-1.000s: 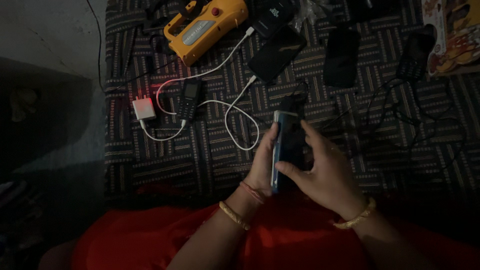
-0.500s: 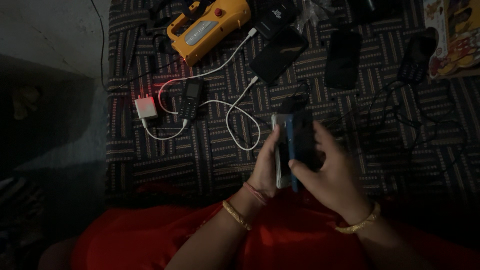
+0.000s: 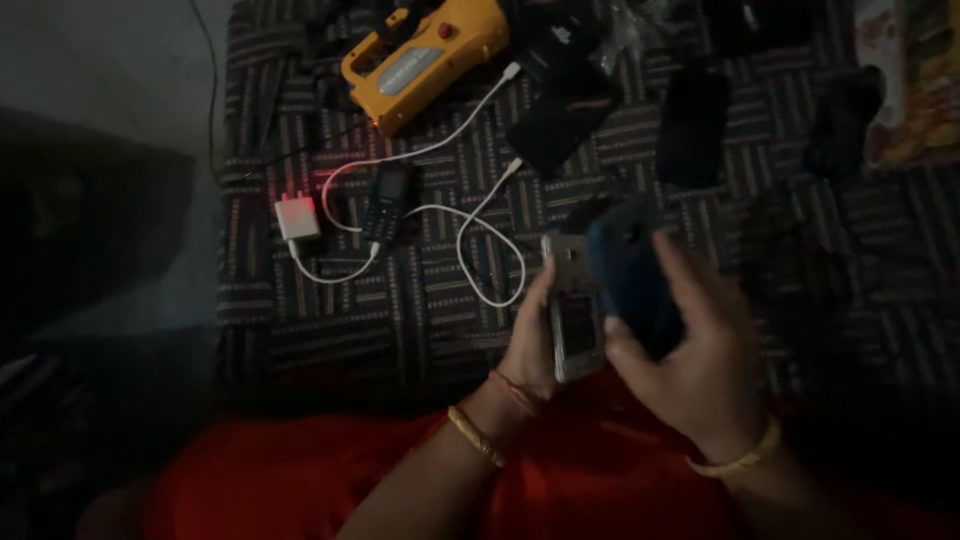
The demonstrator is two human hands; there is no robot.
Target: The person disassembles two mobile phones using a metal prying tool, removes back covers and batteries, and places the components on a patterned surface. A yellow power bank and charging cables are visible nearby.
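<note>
The left hand (image 3: 535,345) grips a silver phone (image 3: 574,310); the right hand (image 3: 690,350) clasps its dark cover (image 3: 630,275) beside it. A slip could drop both.

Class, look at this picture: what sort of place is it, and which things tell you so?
Probably a home spot used for phone repair or charging: a woven mat strewn with phones, a white charger and a yellow lamp.

silver phone (image 3: 574,320), upright, dark blue cover (image 3: 630,280) alongside
</note>
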